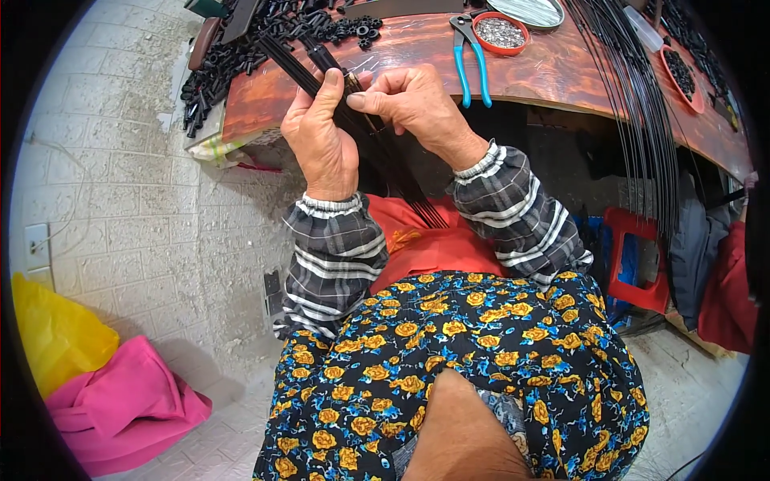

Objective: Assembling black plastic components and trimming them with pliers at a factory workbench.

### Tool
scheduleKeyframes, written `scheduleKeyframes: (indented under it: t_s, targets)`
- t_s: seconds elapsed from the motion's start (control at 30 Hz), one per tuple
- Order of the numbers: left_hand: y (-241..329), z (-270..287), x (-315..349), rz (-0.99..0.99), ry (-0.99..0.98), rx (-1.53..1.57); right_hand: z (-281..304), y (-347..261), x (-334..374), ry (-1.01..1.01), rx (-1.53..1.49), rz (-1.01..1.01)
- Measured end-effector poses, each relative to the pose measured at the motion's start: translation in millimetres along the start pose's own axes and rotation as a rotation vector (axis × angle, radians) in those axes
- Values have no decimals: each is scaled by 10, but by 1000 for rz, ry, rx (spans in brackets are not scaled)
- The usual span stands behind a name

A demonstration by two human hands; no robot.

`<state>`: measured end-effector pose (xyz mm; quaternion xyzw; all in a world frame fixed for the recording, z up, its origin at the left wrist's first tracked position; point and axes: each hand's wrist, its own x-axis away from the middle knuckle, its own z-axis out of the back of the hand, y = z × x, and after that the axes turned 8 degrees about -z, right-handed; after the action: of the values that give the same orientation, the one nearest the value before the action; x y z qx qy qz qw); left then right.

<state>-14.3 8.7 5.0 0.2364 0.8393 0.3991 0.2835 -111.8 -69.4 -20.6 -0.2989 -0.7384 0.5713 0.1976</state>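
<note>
Flowered cloth (473, 345) is draping below. Left hand (321, 143) is gripping black rods (293, 66), right hand (425, 108) pinching; slackening could scatter them.

- Head view: the fisheye lens looked down and forward from above the lap (457, 345).
- Range: the left hand (322, 144) and right hand (423, 116) lay close; the table (555, 76) stretched beyond.
- Distortion: the table's front edge bowed.
</note>
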Motion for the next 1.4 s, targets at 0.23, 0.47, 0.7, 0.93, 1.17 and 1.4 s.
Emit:
scheduleKeyframes:
  t_s: [0.23,0.47,0.7,0.93,1.17,1.4]
  targets:
    - [-59,68,-51,6,23,-25,-2,5,-8,9,72,70]
    - [22,80,-53,120,-9,47,57,74,-110,-75,20,-9]
    - [29,119,-36,126,1,23,16,38,-74,-60,-42,-42]
    - [13,187,-46,96,-12,14,-44,-18,8,-33,-18,-83]
    - [42,151,-28,97,-9,27,-49,-7,12,103,152,152]
    - [74,164,-18,75,-15,12,-75,-35,-11,153,95,224]
